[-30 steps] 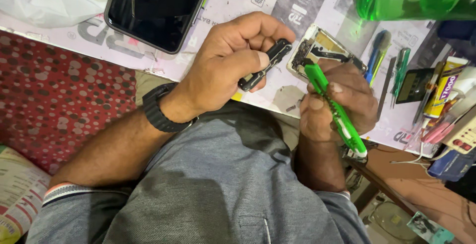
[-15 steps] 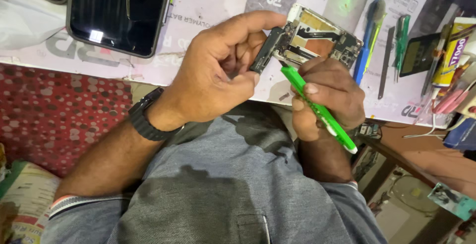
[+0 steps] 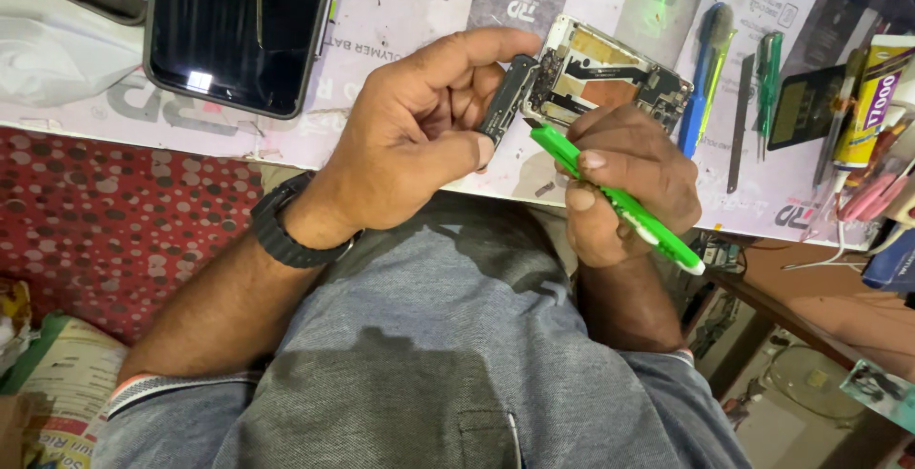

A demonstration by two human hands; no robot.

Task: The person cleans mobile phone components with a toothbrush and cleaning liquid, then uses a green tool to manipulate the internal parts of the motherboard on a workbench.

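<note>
**Hands climb toward the opened phone**

Since the earlier frame we've raised both hands. Our left hand [image 3: 410, 145] pinches a small dark board [image 3: 507, 99] beside the opened phone [image 3: 610, 73]; our right hand [image 3: 624, 178] grips a green tool [image 3: 610, 197], tip angled at it for prying.

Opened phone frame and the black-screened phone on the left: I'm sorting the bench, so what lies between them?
In the head view, the left hand, pinching a small dark board, lies between the opened phone frame and the black-screened phone, over the printed mat.

Workbench [image 3: 286, 145] with printed mat [image 3: 400, 11], black phone [image 3: 238, 26], screwdrivers [image 3: 705, 59]
</note>
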